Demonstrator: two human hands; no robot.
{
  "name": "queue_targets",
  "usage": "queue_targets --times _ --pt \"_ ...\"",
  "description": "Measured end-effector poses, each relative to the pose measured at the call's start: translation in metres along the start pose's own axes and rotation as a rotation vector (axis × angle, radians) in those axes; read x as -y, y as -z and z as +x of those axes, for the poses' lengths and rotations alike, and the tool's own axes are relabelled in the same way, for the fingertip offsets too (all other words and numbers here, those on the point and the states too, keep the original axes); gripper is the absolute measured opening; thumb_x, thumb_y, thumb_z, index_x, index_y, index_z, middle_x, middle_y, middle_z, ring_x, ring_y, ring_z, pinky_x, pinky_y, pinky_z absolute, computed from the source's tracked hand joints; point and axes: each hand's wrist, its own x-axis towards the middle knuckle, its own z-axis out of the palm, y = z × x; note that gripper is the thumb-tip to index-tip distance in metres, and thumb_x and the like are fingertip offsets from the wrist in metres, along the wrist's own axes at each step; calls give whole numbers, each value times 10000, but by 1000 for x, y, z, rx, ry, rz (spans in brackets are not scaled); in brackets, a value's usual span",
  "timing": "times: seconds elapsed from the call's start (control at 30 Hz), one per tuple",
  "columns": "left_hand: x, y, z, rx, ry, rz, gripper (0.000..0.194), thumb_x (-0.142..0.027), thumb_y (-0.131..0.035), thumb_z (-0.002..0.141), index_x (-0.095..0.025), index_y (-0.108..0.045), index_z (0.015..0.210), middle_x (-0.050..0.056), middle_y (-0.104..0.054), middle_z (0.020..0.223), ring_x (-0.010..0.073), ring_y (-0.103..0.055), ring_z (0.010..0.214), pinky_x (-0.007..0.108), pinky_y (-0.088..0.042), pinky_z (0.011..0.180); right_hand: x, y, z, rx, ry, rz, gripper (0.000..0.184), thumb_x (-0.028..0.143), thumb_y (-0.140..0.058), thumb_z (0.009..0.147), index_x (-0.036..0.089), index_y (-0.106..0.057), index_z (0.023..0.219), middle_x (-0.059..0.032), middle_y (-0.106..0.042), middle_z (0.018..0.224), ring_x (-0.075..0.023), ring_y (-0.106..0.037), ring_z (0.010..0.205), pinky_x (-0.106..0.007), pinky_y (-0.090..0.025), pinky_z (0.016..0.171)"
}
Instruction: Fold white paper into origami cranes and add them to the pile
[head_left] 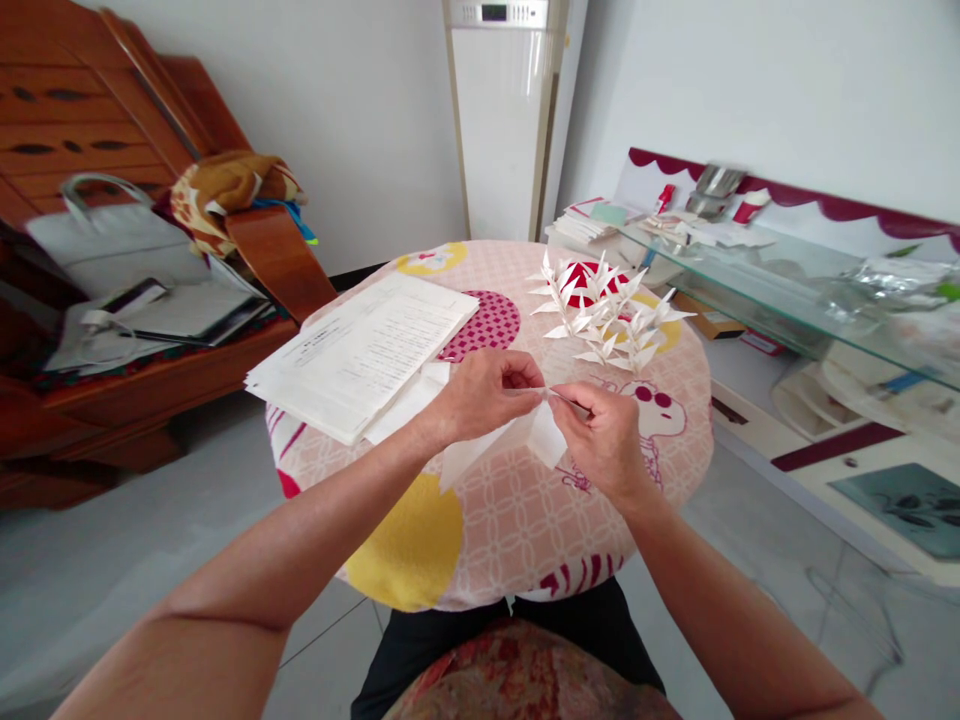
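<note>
While print on the paper stack (pixel 360 355) blurs, left hand (pixel 480 395) and right hand (pixel 604 440) pinch white paper (pixel 517 440)

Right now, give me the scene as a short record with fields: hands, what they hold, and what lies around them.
left hand: pinching the top edge of a white paper sheet
right hand: gripping the same sheet from the other side
sheet state: partly folded, held just above the round table
table cover: pink cloth with yellow and red circles
behind the hands: cluster of folded paper cranes
to the left: stack of printed papers
to the right: glass shelf with small items
</note>
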Motion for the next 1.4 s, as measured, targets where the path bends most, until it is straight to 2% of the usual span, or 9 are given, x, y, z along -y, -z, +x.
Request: queue_targets --times 0.1,0.2,0.43,0.63,0.9,1.4 --pt "-5 -4 -3 -87 -58 73 77 -184 -627 768 -146 -677 724 2 -669 668 98 -575 610 211 -439 585 4 -1 -2 -30 64 -89 185 197 -546 887 208 -705 793 -38 -689 708 -168 -616 639 -299 -458 626" --pt "-12 -8 -6 -165 -54 114 66 -150 -602 739 -149 -648 693 -3 -659 648 110 -585 619 224 -442 599 8 -2 -2 -37 84 -117 203 180 -529 890 204 -684 762 -37 -665 678 -167 -595 626 -302 -431 617" --pt "-18 -14 -8 -211 -52 174 63 -124 -572 698 -157 -623 682 -7 -647 632 117 -581 607 239 -438 601 9 -3 -3 -39 55 -98 188 185 -528 885 213 -673 769 -37 -676 701 -171 -602 644 -301 -431 622" --pt "-20 -15 -7 -216 -74 211 62 -132 -569 703 -154 -624 686 -2 -650 641 122 -582 616 245 -434 610 10 -2 -3 -39 69 -103 197 158 -521 882 203 -654 744 -34 -665 686 -158 -595 633 -289 -419 615" --pt "-23 -14 -7 -240 -97 257 76 -118 -572 710 -147 -626 666 -11 -640 623 109 -568 596 225 -396 569 13 -2 -1 -68 164 -126 220 119 -504 884 181 -609 700 -25 -621 654 -141 -560 606 -280 -394 600" --pt "-12 -12 4 -161 -27 98 69 -118 -570 672 -140 -620 630 -13 -626 611 106 -552 591 229 -429 583 6 -4 2 -45 207 -175 253 89 -463 881 194 -519 658 13 -497 609 -122 -475 582 -280 -341 589"
